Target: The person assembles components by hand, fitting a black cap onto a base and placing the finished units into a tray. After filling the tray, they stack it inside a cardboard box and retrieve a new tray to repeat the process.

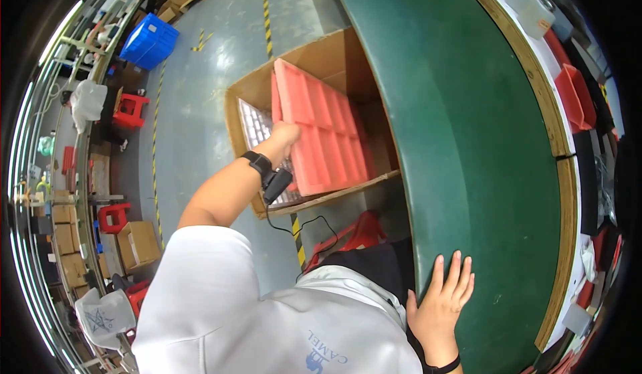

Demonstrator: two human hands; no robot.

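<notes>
My left hand (286, 135) is closed round the edge of a pinkish-red compartment tray (321, 126), which stands tilted on its side. Thin dividers split the tray's face into several cells. The tray sits partly inside an open cardboard box (234, 123), and its top edge leans near the box's far wall. Left of the tray, inside the box, a pale gridded sheet or tray (254, 121) shows, partly hidden by my wrist. On the green table (468, 140) my right hand (441, 304) lies flat with fingers spread, holding nothing.
A red stool (364, 230) stands under the table's edge beside me. Across the aisle are a blue crate (150, 41), red stools (130, 110), a small carton (138, 243) and people at a workbench. A wooden rail (535, 93) and a red bin (574, 98) line the right.
</notes>
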